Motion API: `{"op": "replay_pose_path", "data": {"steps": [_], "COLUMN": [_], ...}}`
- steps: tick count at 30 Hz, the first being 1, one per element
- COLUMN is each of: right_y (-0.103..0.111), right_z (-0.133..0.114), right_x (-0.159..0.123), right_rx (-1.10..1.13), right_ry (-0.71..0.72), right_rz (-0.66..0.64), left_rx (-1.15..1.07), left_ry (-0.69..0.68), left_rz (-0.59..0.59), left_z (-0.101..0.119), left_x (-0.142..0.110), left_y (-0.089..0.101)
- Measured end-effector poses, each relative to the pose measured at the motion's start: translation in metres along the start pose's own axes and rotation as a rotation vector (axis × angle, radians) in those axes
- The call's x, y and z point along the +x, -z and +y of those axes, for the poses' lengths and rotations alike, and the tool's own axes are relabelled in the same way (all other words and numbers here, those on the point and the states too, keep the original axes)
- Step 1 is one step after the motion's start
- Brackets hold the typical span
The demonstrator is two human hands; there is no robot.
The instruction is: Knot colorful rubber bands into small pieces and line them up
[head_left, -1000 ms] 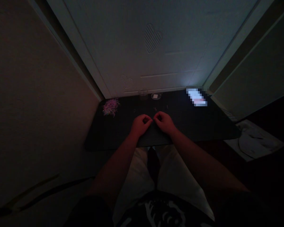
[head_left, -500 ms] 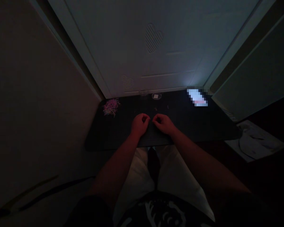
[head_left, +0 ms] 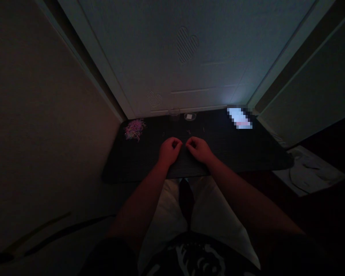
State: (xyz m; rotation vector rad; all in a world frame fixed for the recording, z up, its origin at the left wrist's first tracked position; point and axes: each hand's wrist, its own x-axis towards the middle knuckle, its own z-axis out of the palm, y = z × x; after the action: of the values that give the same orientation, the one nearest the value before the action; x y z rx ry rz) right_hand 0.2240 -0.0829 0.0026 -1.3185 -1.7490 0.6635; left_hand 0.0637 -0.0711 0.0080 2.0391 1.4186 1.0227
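1. While the left hand (head_left: 169,149) and right hand (head_left: 200,148) sit this side of the dish (head_left: 193,117), fingers (head_left: 176,139) pinched together, I can't tell what they hold.
2. Left of the dish, tinsel (head_left: 135,129) looks light, springy.
3. Just before the dish, thin strips (head_left: 189,132) seem flimsy; pinch one end.

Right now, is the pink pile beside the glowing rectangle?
No, the pink pile lies at the left of the dark table, the glowing rectangle toward its right.
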Motion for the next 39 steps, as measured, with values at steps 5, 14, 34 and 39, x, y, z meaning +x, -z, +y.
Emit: {"op": "replay_pose_path", "data": {"steps": [5, 14, 34, 39], "right_y": [0.0, 0.001, 0.001, 0.0], "right_z": [-0.003, 0.004, 0.006, 0.009], "right_x": [0.0, 0.003, 0.005, 0.006], "right_rx": [-0.012, 0.068, 0.191, 0.226], "right_ry": [0.049, -0.086, -0.12, -0.173], "right_rz": [-0.105, 0.114, 0.197, 0.264], "left_rx": [0.048, -0.137, -0.167, -0.221], "left_ry": [0.059, -0.072, -0.008, 0.043], "left_rz": [0.129, -0.188, -0.025, 0.1], "left_z": [-0.002, 0.0, -0.008, -0.01], "left_x": [0.001, -0.002, 0.002, 0.004], "left_y": [-0.001, 0.003, -0.001, -0.001]}}
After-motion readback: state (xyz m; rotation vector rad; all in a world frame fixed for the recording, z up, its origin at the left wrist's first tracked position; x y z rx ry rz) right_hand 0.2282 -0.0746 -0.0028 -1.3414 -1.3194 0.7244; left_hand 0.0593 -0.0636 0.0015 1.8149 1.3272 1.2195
